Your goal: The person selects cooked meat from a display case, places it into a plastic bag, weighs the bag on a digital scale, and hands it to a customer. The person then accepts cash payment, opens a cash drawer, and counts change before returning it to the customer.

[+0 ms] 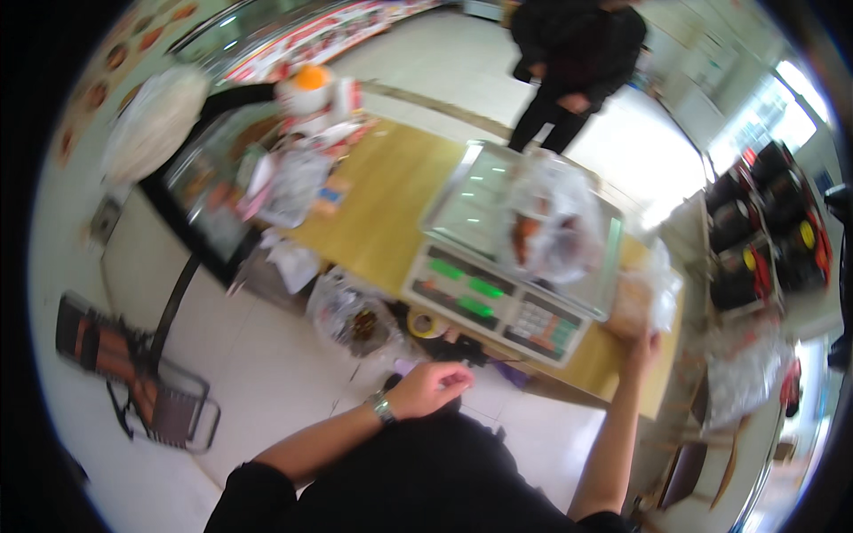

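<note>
My left hand (430,390), with a metal-banded watch (382,407) at the wrist, hangs in front of my body near the counter's edge, its fingers loosely curled; nothing shows in it. At the counter's right end my right hand (641,350) touches a clear plastic bag (660,293) beside a tan item; whether the fingers grip it is blurred. Between and beyond my hands stands an electronic price scale (496,303) with green lit displays. On its metal tray (466,200) rests a knotted clear plastic bag (556,220) with reddish-brown food inside.
A person in dark clothes (576,66) stands beyond the wooden counter (393,180). A white figurine (306,93) and packets lie left, by a glass display case (213,193). Below are a lined waste bin (360,320) and tape roll (423,324). A folding chair (133,373) stands left, racks right (740,233).
</note>
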Tool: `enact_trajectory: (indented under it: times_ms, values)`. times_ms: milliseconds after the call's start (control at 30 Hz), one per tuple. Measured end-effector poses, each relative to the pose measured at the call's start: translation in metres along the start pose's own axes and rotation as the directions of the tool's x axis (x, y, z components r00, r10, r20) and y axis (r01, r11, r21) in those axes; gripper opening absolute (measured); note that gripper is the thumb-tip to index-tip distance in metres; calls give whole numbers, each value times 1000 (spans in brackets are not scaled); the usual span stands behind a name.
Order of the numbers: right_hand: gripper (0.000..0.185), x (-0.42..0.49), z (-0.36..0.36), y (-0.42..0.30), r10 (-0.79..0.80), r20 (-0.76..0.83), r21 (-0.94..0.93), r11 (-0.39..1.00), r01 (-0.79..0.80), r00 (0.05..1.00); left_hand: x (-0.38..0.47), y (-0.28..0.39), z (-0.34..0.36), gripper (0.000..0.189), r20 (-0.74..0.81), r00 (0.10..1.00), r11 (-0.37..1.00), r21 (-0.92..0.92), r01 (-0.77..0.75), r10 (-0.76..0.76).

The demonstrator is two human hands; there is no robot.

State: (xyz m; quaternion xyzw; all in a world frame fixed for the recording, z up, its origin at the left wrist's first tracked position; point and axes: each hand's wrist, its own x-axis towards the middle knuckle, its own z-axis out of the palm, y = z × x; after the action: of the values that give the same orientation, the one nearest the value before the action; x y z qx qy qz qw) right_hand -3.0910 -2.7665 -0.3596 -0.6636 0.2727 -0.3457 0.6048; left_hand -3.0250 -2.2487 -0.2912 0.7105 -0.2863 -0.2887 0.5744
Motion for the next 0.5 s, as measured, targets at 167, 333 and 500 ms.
enact_trajectory:
  times_ms: [167,333,500]
  values:
    - [28,-97,46,-27,15,-485,55,998,14,874,-38,-115,-54,20,-164,968,947,-291,138,-191]
    - [25,-212,100,-56,-28,-287,-281,958,-56,958,-68,-225,-133,17,-438,765,794,-588,153,-472]
    - [16,-328,161,-8,312,256,-238,938,-253,915,-94,-332,-228,19,-499,419,559,-829,25,-759]
